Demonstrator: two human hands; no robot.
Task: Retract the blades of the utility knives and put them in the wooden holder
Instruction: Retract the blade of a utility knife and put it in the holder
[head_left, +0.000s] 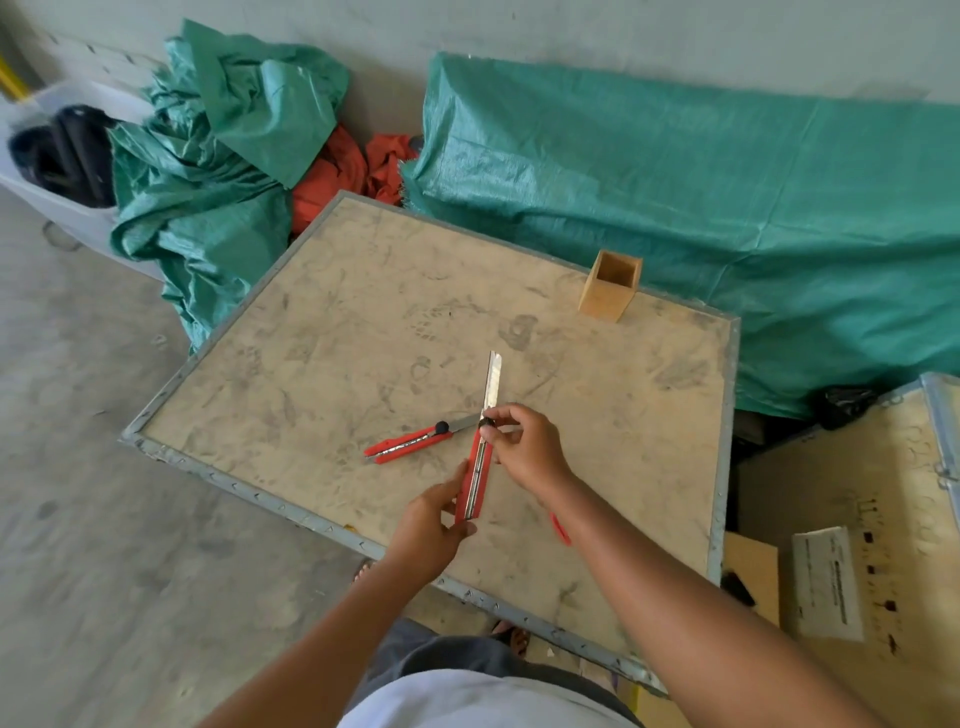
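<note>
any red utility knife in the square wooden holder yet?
No: the square wooden holder looks empty, one red utility knife lies on the table, another is in both hands.

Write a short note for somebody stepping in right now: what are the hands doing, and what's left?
Left hand: holds the red handle end of the held utility knife.
Right hand: fingers on its black slider; blade out.
Second utility knife: lying on the board, blade out.
Something red shows under the right forearm; unclear.
Wooden holder: far edge, appears empty.
Done: nothing stored. Left: retract both blades, put the knives in the holder.
</note>
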